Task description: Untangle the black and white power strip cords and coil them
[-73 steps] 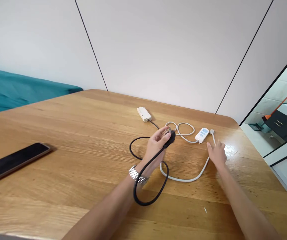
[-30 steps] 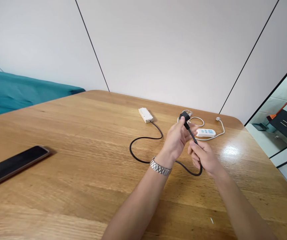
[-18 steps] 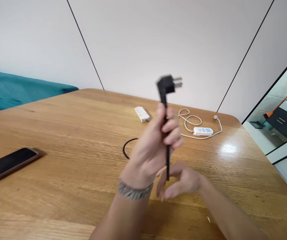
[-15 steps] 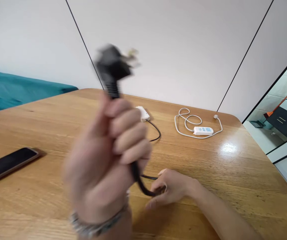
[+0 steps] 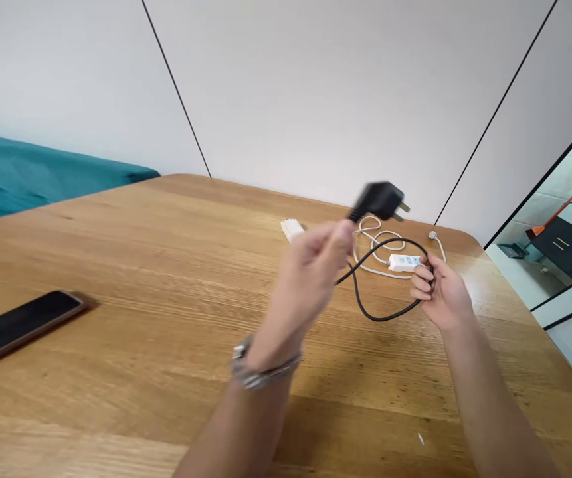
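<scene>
My left hand [image 5: 310,279], with a metal watch on its wrist, is closed around a black cable [image 5: 380,312] just below its black plug [image 5: 380,199], which is raised above the table with the prongs pointing right. My right hand [image 5: 440,292] grips the same cable further along, so a loop hangs between the two hands. A white adapter box [image 5: 291,229] lies partly hidden behind my left hand.
A white power strip [image 5: 405,261] with its coiled white cord [image 5: 373,242] lies near the far right corner of the wooden table [image 5: 141,265]. A dark phone [image 5: 16,325] rests at the left edge. A teal seat [image 5: 26,179] is behind the table on the left.
My left hand swung the plug up close to the camera, then back out to the right. My right hand moved from the table near me out to the right, gripping the cable into a loop.
</scene>
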{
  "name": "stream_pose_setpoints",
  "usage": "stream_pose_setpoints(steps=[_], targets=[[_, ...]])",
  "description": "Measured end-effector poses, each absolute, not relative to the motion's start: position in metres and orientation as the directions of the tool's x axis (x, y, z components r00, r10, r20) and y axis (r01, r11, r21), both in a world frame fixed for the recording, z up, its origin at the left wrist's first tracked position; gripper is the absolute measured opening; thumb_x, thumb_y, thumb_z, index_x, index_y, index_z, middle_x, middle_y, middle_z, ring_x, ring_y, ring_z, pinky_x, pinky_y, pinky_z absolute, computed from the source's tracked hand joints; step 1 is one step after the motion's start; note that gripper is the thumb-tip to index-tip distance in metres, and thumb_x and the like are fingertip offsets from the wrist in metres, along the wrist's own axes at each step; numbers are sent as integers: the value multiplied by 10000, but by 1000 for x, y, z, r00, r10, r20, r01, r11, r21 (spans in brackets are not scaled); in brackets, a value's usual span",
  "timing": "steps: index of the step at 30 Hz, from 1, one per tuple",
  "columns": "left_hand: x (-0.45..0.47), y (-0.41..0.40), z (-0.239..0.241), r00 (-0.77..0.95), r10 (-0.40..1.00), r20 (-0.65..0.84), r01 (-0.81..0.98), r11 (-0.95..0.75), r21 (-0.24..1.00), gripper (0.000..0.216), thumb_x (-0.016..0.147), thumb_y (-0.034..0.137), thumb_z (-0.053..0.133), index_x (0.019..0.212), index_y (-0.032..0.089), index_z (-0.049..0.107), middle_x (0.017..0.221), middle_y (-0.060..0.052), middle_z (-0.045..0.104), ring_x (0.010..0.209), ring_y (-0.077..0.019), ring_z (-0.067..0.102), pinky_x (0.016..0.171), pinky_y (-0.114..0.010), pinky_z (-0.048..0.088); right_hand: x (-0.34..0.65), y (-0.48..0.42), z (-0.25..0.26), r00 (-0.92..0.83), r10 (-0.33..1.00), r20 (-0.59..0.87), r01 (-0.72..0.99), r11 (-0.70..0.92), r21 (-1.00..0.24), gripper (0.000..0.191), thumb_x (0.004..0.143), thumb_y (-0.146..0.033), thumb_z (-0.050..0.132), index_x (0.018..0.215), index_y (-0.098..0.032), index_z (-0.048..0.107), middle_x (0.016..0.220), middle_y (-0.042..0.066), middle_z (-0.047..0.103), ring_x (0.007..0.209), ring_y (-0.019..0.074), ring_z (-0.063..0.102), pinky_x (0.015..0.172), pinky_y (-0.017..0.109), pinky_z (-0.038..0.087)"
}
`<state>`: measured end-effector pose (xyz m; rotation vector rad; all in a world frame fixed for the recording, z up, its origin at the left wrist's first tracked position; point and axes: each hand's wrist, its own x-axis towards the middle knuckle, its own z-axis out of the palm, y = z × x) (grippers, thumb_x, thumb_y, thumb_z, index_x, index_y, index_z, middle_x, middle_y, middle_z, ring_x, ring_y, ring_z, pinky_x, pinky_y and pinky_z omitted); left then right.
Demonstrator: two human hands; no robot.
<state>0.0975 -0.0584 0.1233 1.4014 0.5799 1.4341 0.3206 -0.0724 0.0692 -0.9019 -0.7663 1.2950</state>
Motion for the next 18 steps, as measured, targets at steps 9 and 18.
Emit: stream_pose_setpoints(steps=[9, 18], targets=[[182, -68, 76, 356, 834, 423, -275, -339, 900, 409, 727, 388, 751, 672, 196, 394, 651, 51, 379, 592, -88, 336, 527, -229, 277, 282, -114, 103, 44, 956, 289, -56, 291, -955, 830, 841, -822, 111, 1124, -242, 633, 971, 93, 672, 1082, 275, 592, 878, 401, 495], [159, -80, 111, 374, 890, 261, -558, -8, 829, 346, 822, 506, 640, 765, 225, 444, 543, 91, 295, 372, -34, 182, 347, -190, 145, 267, -91, 57, 281, 785, 552, 93, 550, -830, 560, 937, -654, 287, 1195, -285, 620, 1216, 64, 635, 1210, 247, 535, 1029, 444, 409]])
